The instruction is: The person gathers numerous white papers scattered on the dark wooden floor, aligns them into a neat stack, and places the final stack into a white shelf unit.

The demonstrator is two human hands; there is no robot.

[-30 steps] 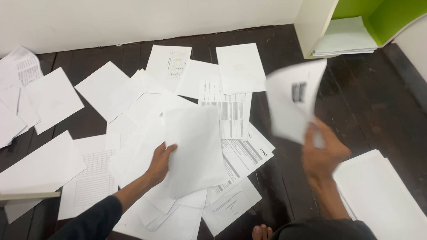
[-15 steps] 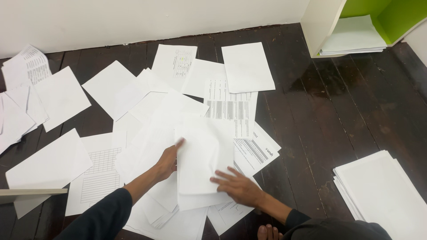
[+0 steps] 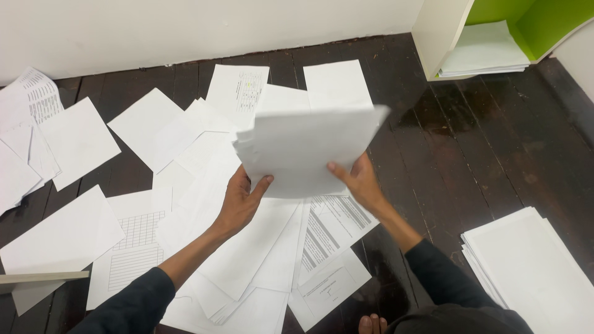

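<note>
A dark wooden floor [image 3: 495,142] fills the view, meeting a white wall [image 3: 185,25] at the top. Loose white sheets [image 3: 80,139] lie scattered across its left and middle, many overlapping. A neat stack of paper [image 3: 532,266] sits on the floor at lower right, well apart from the scatter. A white shelf with a green inside [image 3: 445,31], upper right, holds more paper. Above the scattered sheets, a thin bundle of paper [image 3: 306,145] is lifted off the floor, gripped at its near edge by the left hand [image 3: 241,201] and right hand [image 3: 359,179], fingers clasped around it.
</note>
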